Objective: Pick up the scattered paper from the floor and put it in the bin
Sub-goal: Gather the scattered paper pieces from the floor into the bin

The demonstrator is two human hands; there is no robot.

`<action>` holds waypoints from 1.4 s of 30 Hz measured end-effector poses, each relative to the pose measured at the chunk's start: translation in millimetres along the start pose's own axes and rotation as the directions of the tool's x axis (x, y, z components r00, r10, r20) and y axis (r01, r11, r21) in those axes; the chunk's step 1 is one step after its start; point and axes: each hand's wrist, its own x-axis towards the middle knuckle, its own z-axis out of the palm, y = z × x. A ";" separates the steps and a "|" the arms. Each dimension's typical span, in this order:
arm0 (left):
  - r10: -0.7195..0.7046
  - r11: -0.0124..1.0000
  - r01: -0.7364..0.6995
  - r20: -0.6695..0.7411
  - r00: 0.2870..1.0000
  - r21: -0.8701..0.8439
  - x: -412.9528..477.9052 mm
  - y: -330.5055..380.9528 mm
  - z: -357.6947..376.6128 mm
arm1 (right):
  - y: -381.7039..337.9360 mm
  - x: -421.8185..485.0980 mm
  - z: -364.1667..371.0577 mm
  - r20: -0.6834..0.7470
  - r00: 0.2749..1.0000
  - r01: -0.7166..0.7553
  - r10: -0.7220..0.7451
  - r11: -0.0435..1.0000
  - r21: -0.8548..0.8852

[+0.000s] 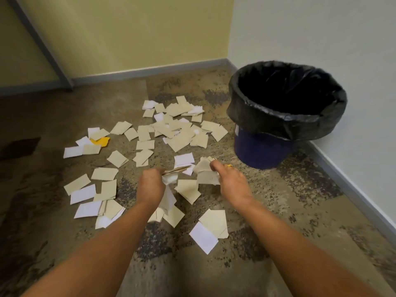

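Note:
Several beige and white paper pieces [175, 129] lie scattered over the speckled floor, with one yellow piece [100, 141] at the left. My left hand [151, 183] is closed on a bunch of papers [169, 179] just above the floor. My right hand [232, 181], a ring on one finger, grips another bunch of beige papers [206, 174]. The blue bin [287, 110], lined with a black bag, stands upright to the right of the papers, beyond my right hand. Its inside is dark.
The bin stands in a corner where a yellow wall [128, 35] meets a white wall [321, 28]. Grey skirting [150, 70] runs along both. A grey door frame [42, 46] slants at the far left. More papers [211, 228] lie between my forearms.

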 end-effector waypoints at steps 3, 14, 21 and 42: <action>0.015 0.995 -0.024 -0.088 0.996 -0.101 5.7 26.4 -28.0 | -4.9 1.5 -31.8 -0.153 0.988 -0.001 0.006 0.999 0.035; 0.274 0.931 -0.348 -0.419 0.866 -0.110 41.1 189.8 -115.2 | 19.4 49.3 -195.3 -0.662 0.746 0.009 0.072 0.993 0.118; 0.397 0.866 -0.491 -0.466 0.791 -0.096 72.0 268.5 -97.7 | 81.4 88.6 -214.1 -0.590 0.750 -0.189 0.299 0.952 0.242; 0.631 0.712 -0.545 0.062 0.773 -0.442 86.7 309.0 -16.7 | 115.8 93.4 -171.2 -0.412 0.833 -0.245 0.368 0.914 0.322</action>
